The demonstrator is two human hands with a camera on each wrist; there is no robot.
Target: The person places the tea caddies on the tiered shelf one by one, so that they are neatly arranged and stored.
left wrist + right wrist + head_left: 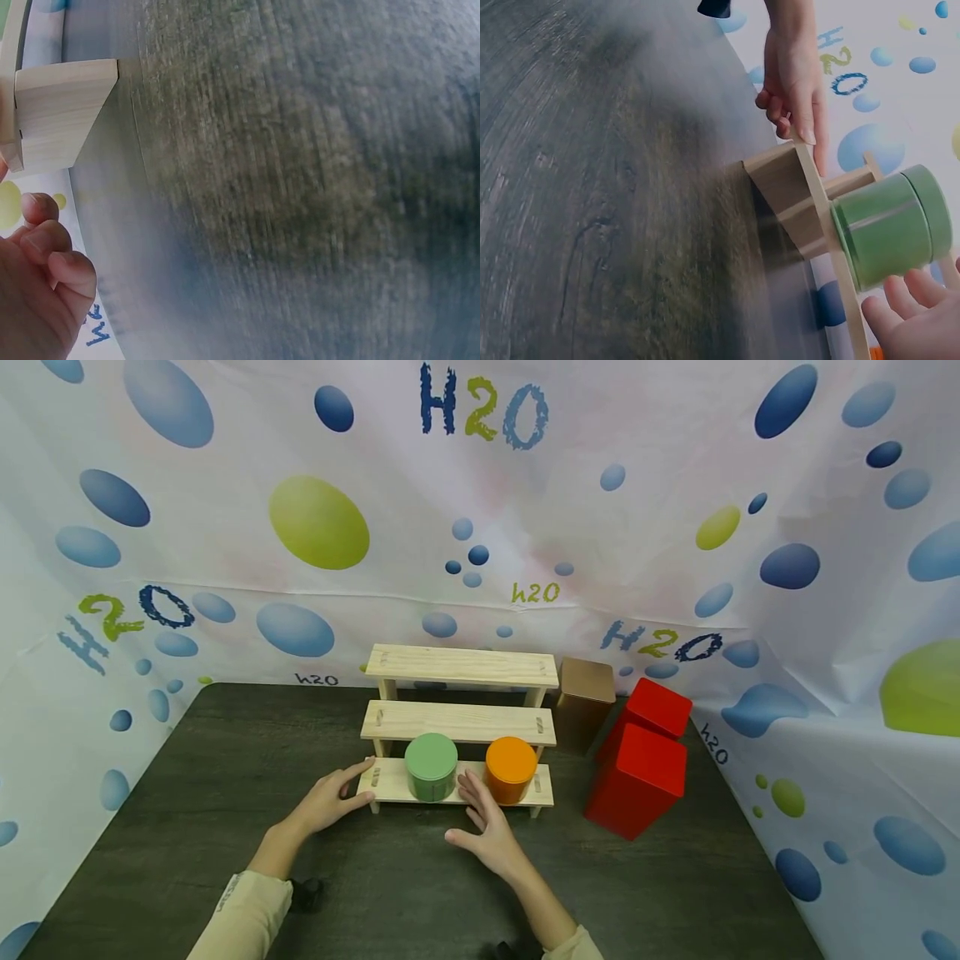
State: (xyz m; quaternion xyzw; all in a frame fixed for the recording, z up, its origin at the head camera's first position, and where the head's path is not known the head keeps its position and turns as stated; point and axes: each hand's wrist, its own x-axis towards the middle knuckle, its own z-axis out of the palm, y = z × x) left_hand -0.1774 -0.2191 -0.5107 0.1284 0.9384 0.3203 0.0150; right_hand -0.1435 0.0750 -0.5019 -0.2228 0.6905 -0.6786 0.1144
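A three-step wooden stand (459, 723) stands on the dark table, against the back. My left hand (327, 799) grips the left end of its lowest step between thumb and index finger; the other fingers (73, 271) curl loosely beside it. On that lowest step are a green lidded jar (431, 767) at left of middle and an orange lidded jar (512, 768) toward the right. My right hand (491, 835) is in front of the gap between the jars, fingers spread and holding nothing. In the right wrist view its fingertips are close to the green jar (889, 225); contact cannot be told.
To the right of the stand is a brown box (585, 702). Two red boxes (637, 781) stand farther right, one behind the other. A white sheet (225, 527) with blue and green spots hangs behind and along the sides of the dark table (375, 893).
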